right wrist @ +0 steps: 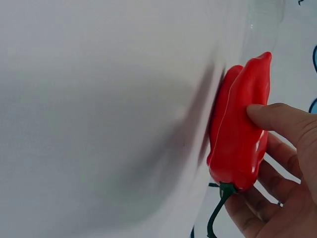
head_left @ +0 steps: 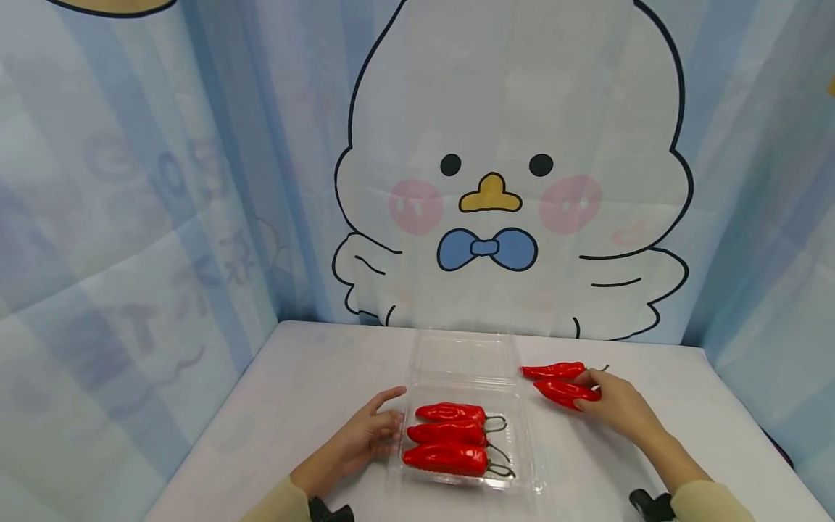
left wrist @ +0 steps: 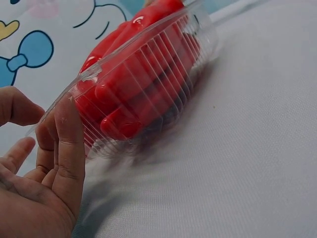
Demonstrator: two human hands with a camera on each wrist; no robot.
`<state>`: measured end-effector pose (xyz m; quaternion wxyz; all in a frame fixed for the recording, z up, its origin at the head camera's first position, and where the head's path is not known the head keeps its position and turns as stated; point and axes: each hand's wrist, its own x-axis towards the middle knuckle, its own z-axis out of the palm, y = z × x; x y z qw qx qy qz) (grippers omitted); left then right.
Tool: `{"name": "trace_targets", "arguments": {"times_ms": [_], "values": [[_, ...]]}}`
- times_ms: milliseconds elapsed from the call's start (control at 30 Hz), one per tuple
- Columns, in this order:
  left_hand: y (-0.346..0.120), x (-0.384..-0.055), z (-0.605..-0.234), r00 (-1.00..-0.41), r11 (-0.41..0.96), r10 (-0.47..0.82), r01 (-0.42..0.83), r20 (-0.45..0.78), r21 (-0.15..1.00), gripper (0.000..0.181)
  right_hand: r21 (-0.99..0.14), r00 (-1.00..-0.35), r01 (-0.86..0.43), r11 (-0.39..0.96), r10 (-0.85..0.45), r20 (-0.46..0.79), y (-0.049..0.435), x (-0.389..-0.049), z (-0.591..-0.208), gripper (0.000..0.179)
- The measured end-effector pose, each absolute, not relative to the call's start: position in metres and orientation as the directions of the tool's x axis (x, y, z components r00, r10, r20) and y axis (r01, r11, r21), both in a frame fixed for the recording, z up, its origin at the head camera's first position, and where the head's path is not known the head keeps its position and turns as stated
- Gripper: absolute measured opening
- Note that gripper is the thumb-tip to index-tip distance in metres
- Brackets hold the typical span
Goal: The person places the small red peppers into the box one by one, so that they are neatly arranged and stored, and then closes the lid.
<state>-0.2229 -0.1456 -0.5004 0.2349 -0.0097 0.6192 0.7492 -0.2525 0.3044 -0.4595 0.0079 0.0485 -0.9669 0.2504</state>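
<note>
Three red peppers (head_left: 450, 433) with green stems show side by side in a clear plastic container (head_left: 522, 435) on the table. My left hand (head_left: 365, 438) is at the container's left side, its bent fingers touching the rim in the left wrist view. My right hand (head_left: 620, 406) pinches another red pepper (right wrist: 242, 116) between thumb and fingers, its stem pointing back toward the wrist. Behind that one, a further red pepper (head_left: 554, 370) lies near the back of the table, partly hidden by the hand.
The container's transparent lid (head_left: 464, 355) lies folded open toward the back of the white table (head_left: 313, 362). A curtain with a cartoon bird (head_left: 496, 87) hangs behind the table, and more fabric hangs at both sides. Dark wrist straps (head_left: 652, 505) show below the hands.
</note>
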Motion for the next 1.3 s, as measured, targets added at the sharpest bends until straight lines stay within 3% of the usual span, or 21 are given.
{"name": "trace_targets", "arguments": {"times_ms": [1300], "values": [[-0.147, -0.222, -0.498, -0.884, -0.131, 0.358, -0.366, -0.300, 0.921, 0.073, -0.504, -0.979, -0.199, 0.840, -0.145, 0.146, 0.258, -0.246, -0.426, 0.043]]}}
